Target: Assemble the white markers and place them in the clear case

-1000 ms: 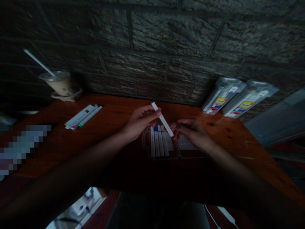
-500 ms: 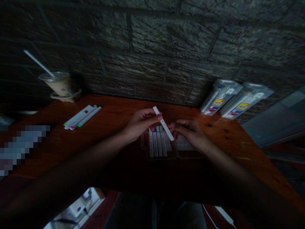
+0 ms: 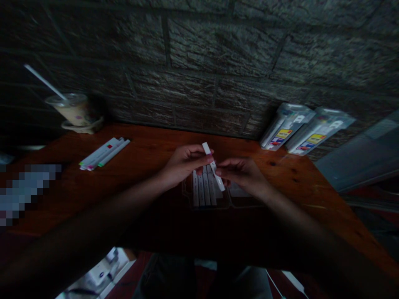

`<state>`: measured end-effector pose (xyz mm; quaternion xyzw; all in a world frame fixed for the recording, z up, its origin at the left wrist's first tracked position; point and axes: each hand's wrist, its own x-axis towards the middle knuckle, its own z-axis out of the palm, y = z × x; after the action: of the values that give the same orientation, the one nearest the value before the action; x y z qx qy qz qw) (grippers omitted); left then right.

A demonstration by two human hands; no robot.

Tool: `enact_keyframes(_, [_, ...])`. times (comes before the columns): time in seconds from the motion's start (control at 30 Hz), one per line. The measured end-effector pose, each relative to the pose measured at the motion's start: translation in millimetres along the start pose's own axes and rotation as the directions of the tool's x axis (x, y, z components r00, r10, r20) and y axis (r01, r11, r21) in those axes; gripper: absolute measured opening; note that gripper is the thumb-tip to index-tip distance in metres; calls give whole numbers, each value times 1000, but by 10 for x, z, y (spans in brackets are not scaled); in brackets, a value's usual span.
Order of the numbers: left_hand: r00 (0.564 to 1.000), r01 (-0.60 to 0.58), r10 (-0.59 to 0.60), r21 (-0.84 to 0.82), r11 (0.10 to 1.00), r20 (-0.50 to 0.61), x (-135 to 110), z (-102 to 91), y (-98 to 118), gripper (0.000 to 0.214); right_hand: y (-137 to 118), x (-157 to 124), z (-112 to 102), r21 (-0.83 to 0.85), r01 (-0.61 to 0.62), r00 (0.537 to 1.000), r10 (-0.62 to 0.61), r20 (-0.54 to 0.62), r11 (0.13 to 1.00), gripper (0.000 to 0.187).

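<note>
A white marker [image 3: 220, 182] is held slanted over an open clear case [image 3: 183, 192]. My left hand [image 3: 188, 162] is closed on the upper part of the marker, thumb on top. The fingers of my right hand [image 3: 238, 170] pinch the marker lower down, from the right side. Beneath them, several white markers [image 3: 204, 193] lie side by side in the left half of the case. Part of the case's right half is covered by my right hand and forearm.
Several white markers [image 3: 102, 154] lie in a bundle on the wooden table [image 3: 149, 141] at left. Behind them stands a drink cup [image 3: 73, 110] with a straw. Two clear marker cases [image 3: 282, 126] stand at the right, near the stone wall [image 3: 193, 95]. A white box [image 3: 102, 274] is below the table.
My right hand has moved in from beside the marker to pinch its lower part. The marker is a little lower and more upright. My left hand keeps its hold.
</note>
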<state>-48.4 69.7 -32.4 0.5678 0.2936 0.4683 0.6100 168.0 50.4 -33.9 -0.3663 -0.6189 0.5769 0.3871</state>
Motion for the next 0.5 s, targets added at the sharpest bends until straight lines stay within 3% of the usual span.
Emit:
enact_keyframes(0.2, [1000, 7, -6, 43, 999, -13, -51, 71, 49, 30, 20, 4, 2, 27, -12, 1000, 11, 29, 1000, 17])
enact_keyframes(0.5, [998, -32, 35, 58, 998, -45, -17, 20, 47, 46, -26, 4, 12, 33, 16, 998, -18, 59, 999, 23])
